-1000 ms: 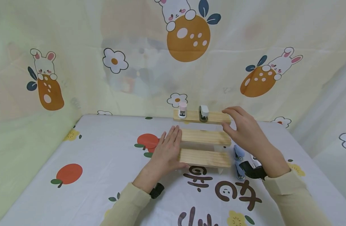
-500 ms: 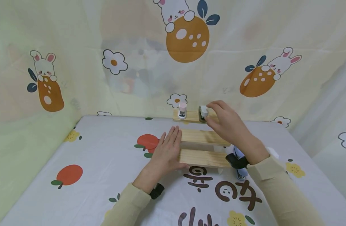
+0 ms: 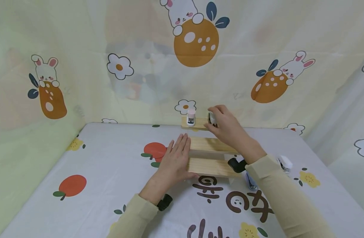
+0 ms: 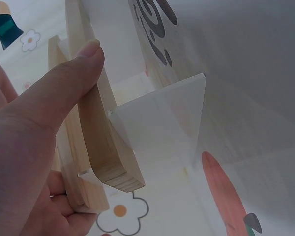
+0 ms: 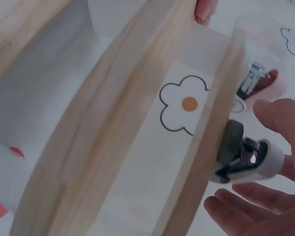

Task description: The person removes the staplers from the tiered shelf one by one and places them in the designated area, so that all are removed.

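Stapler (image 5: 248, 160), white-topped, now farther inside the loosely curved right hand (image 3: 228, 127) than before

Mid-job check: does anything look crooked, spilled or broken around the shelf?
Nothing stands out. The pink stapler stands upright on the top board; the grey stapler sits there too, by the right hand. The blue stapler is partly hidden, so I can't vouch for it.

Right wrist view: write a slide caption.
Right fingers around a white-topped stapler on a wooden shelf, pink stapler nearby.
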Available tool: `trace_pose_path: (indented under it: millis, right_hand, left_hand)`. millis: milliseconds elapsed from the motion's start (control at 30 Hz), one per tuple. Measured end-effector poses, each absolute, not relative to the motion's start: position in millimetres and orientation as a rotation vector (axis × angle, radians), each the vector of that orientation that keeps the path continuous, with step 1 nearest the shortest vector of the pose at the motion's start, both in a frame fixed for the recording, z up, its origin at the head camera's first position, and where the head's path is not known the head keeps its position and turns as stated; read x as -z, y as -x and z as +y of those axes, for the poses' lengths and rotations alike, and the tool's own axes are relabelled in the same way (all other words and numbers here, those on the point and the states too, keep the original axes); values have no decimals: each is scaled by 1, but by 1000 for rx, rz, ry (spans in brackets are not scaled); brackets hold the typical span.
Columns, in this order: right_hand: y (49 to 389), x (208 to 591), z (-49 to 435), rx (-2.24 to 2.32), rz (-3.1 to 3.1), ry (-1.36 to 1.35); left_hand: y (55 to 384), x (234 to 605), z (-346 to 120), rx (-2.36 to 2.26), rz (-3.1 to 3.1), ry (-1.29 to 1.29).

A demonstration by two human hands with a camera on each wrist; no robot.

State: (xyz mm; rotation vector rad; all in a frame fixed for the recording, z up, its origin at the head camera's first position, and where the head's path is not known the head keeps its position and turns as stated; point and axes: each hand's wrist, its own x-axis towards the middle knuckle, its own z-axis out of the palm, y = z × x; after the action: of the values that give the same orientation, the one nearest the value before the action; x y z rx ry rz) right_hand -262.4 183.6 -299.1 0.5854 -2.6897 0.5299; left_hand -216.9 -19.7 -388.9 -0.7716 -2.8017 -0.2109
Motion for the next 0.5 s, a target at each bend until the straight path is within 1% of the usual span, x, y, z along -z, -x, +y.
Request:
trace_pose_path:
  millis: [500]
  right_hand:
    - [266, 308, 180, -484, -2666, -637]
  left_hand:
    - [217, 389, -19, 210, -2798, 768]
